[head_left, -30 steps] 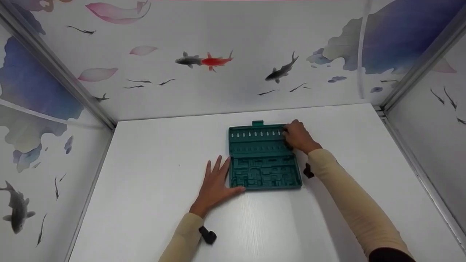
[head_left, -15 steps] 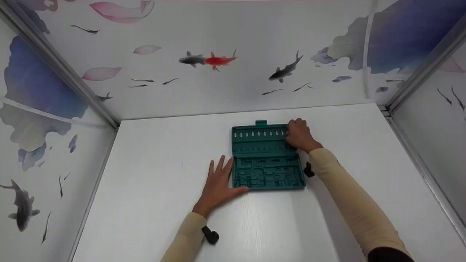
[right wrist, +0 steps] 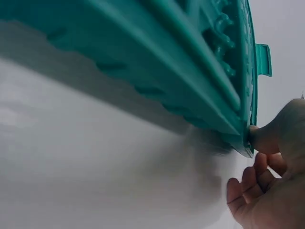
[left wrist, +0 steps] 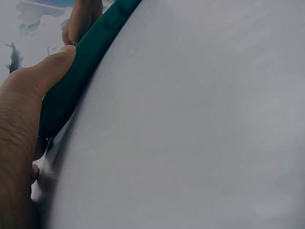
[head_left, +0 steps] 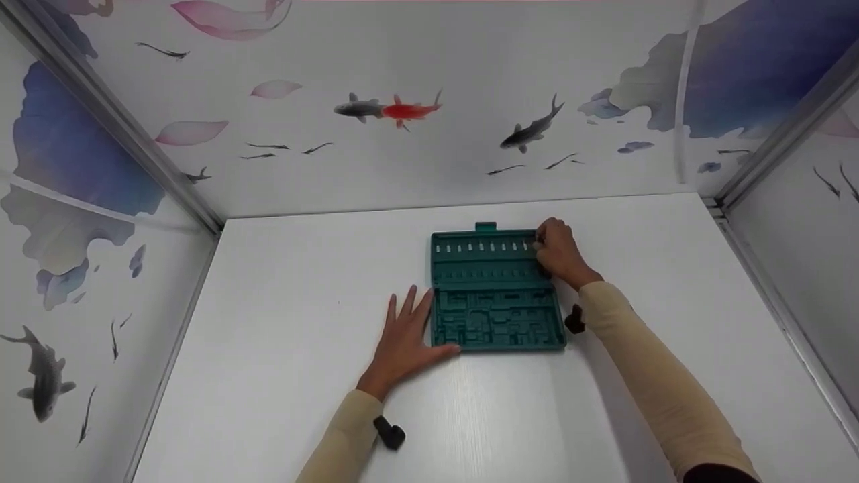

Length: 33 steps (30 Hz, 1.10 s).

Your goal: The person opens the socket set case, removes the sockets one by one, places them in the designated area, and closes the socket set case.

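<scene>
An opened green plastic tool case (head_left: 496,318) lies on the white table, its lid (head_left: 483,261) folded back away from me. Along the lid runs a row of small silver pieces (head_left: 470,247). My left hand (head_left: 402,345) spreads straight fingers beside the case's left edge, with its thumb on the front rim. In the left wrist view that thumb (left wrist: 55,64) touches the green rim. At the lid's far right corner is my right hand (head_left: 562,253), its thumb (right wrist: 264,137) against the lid's edge and other fingers curled outside it. The exact grip is partly hidden.
White panels (head_left: 402,168) printed with fish and petals close off the back and both sides. A small black device (head_left: 389,433) sits at the left wrist, another (head_left: 574,319) at the right. White tabletop (head_left: 302,302) extends left of the case.
In the head view, the scene has drifted slightly to the right. Both hands keep their places at the case, and the right hand's fingers have turned a little.
</scene>
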{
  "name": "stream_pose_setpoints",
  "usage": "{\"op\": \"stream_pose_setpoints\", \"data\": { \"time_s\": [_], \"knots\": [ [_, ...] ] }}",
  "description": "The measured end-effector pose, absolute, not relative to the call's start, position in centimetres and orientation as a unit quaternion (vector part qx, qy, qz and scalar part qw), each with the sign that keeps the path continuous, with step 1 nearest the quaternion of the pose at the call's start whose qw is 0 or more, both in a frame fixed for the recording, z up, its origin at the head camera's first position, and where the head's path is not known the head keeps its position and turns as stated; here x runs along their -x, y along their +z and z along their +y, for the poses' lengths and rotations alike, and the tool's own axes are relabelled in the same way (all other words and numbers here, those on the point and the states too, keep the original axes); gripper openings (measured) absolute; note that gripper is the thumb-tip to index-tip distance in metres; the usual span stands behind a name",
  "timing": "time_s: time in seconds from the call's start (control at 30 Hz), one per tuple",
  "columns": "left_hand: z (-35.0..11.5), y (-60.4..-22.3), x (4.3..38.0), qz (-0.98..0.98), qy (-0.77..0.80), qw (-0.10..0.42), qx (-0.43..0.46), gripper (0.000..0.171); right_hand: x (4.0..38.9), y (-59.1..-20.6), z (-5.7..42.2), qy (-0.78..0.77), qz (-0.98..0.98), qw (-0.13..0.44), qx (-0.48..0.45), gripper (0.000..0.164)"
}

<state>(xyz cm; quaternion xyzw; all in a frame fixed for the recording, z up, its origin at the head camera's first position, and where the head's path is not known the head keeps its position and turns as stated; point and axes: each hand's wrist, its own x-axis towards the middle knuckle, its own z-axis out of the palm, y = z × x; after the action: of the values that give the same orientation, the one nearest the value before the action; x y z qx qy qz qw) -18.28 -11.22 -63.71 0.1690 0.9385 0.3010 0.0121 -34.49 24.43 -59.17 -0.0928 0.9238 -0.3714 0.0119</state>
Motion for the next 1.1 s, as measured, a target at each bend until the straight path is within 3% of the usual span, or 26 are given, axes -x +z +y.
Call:
{"op": "stream_pose_setpoints", "data": {
  "time_s": [0.53, 1.1],
  "knots": [
    [-11.2, -63.4, 18.2, 0.934, 0.300, -0.004, -0.192, 0.118, 32.5, -60.0, 24.6, -0.435, 0.894, -0.100, 0.045, 0.015],
    [-11.1, -63.5, 18.2, 0.934, 0.298, -0.009, -0.196, 0.119, 31.8, -58.8, 25.3, -0.418, 0.903, -0.093, 0.023, 0.020]
  ]
}}
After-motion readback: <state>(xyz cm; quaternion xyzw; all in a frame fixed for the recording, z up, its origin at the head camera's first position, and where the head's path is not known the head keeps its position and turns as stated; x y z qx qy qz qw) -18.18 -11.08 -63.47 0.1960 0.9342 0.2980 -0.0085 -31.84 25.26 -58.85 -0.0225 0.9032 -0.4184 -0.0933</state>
